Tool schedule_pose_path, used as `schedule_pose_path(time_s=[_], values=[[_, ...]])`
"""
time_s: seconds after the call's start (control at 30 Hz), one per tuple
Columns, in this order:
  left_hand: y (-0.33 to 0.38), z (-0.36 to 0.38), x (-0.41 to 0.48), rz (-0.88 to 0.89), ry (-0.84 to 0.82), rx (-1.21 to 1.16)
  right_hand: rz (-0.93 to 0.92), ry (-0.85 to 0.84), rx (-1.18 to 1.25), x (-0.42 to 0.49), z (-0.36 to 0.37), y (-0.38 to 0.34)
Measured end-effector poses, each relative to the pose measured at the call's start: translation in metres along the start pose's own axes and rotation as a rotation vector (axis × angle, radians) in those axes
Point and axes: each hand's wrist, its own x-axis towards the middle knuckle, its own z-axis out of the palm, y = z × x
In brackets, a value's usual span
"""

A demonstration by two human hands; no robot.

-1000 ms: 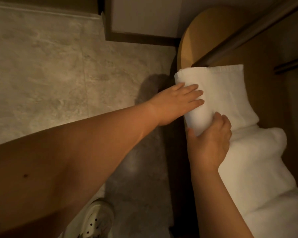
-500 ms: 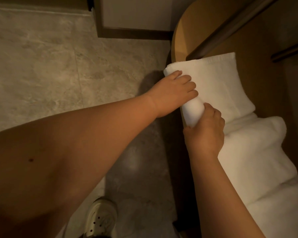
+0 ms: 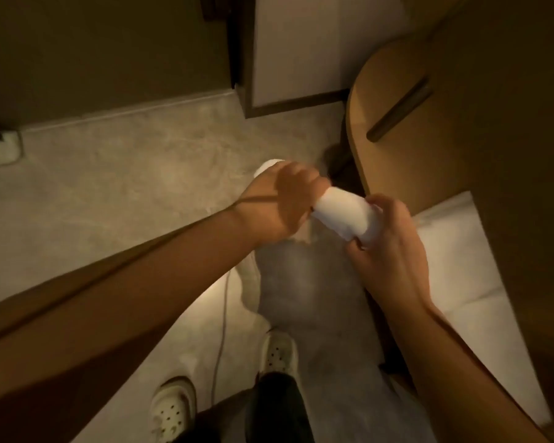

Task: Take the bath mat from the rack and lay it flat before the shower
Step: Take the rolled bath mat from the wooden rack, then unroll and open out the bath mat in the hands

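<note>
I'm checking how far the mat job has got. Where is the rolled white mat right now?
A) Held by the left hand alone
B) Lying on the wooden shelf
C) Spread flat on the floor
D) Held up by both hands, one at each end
D: the rolled bath mat is held up between the left hand, which grips one end, and the right hand, which grips the other.

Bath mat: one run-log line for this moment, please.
bath mat: rolled, held over floor, not yet laid | left hand: grips one end | right hand: grips other end
</note>
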Motion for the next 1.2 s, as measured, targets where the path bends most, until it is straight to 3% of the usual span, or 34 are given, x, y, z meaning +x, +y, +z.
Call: schedule_pose_path(time_s=[0.07,0.33,0.5,0.63,0.73,0.93,1.2], values=[[0.003,-0.046,-0.04,-0.062,-0.029,-0.083,-0.045,-0.083,0.063,-0.014,-0.023,-0.036],[0.056,-0.255,-0.208,-0.108,-0.014,0.024,-0.258,-0.176,0.262,-0.105,-0.149,-0.193],[0.116,-0.377,-0.281,-0.096,0.094,0.104,-0.352,-0.09,0.39,-0.172,-0.245,-0.275],[0.163,-0.447,-0.323,-0.04,0.199,0.194,-0.403,0.079,0.361,-0.225,-0.306,-0.322],[0.198,-0.486,-0.351,-0.012,0.251,0.218,-0.337,0.026,0.423,-0.265,-0.349,-0.347],[0.263,-0.534,-0.411,-0.047,0.369,0.206,-0.357,0.118,0.425,-0.336,-0.411,-0.376],[0.365,-0.526,-0.497,-0.102,0.495,0.224,-0.483,0.199,0.483,-0.45,-0.442,-0.371]])
